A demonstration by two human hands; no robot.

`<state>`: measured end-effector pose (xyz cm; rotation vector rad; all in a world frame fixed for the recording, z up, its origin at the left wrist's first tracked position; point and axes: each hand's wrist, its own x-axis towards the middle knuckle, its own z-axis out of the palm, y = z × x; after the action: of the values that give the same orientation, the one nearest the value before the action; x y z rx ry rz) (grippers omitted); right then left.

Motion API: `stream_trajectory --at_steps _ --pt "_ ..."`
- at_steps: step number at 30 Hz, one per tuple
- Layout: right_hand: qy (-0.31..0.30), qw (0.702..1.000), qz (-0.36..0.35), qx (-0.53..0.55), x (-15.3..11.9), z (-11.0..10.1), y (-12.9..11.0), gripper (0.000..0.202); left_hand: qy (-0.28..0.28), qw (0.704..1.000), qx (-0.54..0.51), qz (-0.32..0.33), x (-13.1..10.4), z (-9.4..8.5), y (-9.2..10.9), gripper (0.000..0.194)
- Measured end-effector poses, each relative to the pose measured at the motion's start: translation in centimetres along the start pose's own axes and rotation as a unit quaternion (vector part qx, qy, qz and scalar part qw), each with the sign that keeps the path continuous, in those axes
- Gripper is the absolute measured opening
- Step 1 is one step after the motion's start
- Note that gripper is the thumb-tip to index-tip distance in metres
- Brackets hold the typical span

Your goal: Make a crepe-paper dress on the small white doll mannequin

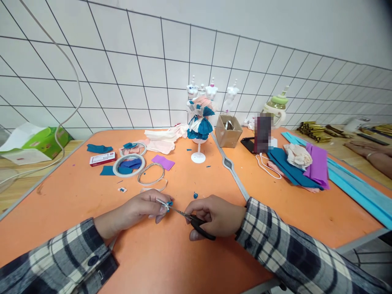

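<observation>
My right hand grips black-handled scissors, whose blades point left and reach to the fingertips of my left hand. Between those left fingertips is a small teal and white paper piece, partly hidden by the fingers and blades. A tiny teal scrap lies just beyond the scissors. Farther back, a small mannequin on a white stand wears a dress of teal, white and pale pink crepe paper.
Tape rolls, a red-white box and a purple piece lie left on the orange table. A cardboard box, phone, bottle and folded paper are right. Another person's hand rests far right.
</observation>
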<state>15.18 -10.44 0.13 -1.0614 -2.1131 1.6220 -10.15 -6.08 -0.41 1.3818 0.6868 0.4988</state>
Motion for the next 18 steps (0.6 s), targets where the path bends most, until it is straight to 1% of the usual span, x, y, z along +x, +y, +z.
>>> stream_trajectory --at_steps 3,8,12,16,18 --pt "0.003 1.000 -0.011 -0.003 0.07 -0.04 0.15 0.037 -0.033 0.999 0.014 -0.028 0.07 -0.16 0.02 0.026" --pt "0.017 1.000 0.007 0.022 0.23 -0.57 0.51 0.043 -0.013 1.000 -0.005 -0.025 0.08 -0.20 -0.33 0.023" --pt "0.021 0.999 0.018 0.045 0.40 -0.79 0.72 0.046 0.001 1.000 -0.005 -0.016 0.02 -0.27 -0.52 0.026" --pt "0.033 0.998 0.017 0.049 0.59 -0.66 0.82 0.046 -0.018 1.000 0.019 -0.013 -0.06 -0.47 -0.30 0.030" --pt "0.066 0.998 0.005 0.011 0.63 -0.81 0.80 0.042 -0.022 0.999 0.024 -0.016 -0.09 -0.48 -0.19 0.031"
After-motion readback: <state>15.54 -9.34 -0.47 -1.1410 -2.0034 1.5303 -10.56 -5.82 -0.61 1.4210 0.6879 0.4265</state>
